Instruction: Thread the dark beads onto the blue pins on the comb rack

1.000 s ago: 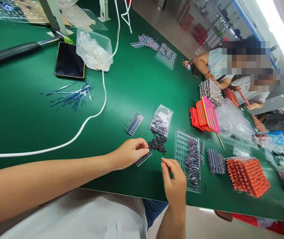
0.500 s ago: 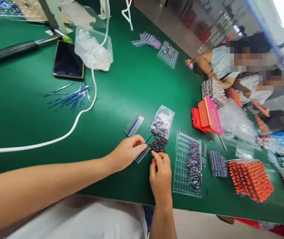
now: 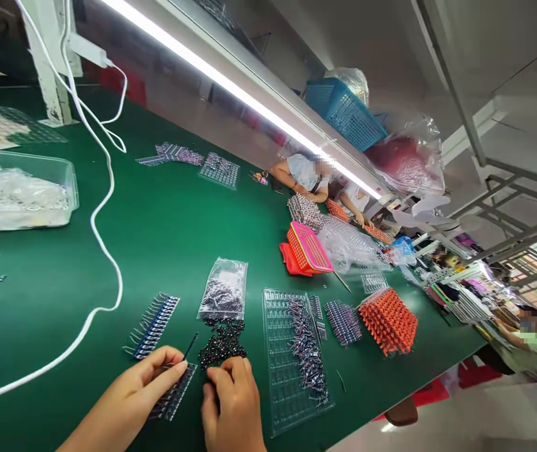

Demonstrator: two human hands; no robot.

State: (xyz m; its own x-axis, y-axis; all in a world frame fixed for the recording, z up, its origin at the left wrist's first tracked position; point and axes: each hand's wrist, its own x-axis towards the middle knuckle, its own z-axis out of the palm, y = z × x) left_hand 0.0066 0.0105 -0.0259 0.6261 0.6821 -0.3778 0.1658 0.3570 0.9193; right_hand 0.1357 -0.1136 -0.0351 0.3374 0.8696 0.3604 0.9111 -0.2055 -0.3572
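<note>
A thin dark stick [image 3: 191, 345] pokes up from the pinched thumb and finger of the left hand [image 3: 148, 383], close to the pile of black beads [image 3: 223, 342]. The left hand comes in from the bottom of the view and leans toward the right, with its thumb on the near side. Its grip is closed on the stick. A dark row of small parts [image 3: 176, 395] lies under and beside that hand, but I cannot tell if the hand touches it. The right hand [image 3: 235, 402] points up and away, with its fingers bent down at the near edge of the beads. I cannot tell if its fingertips are closed or if they hold a bead. Just past the beads is a clear bag [image 3: 223, 290] with dark bits in it. To the left is a blue and white row of parts [image 3: 155, 326] with thin ends sticking out. To the right is a clear tray [image 3: 280, 376], with lots of little dark sticks [image 3: 308, 351] heaped on one side. Farther right is a stack of orange pieces [image 3: 388, 321], and behind it a pink and orange basket [image 3: 308, 248]. A white cord [image 3: 108, 251] bends across the green table [image 3: 164, 220]. Other people sit at the far side, under a long bright light [image 3: 230, 94].
</note>
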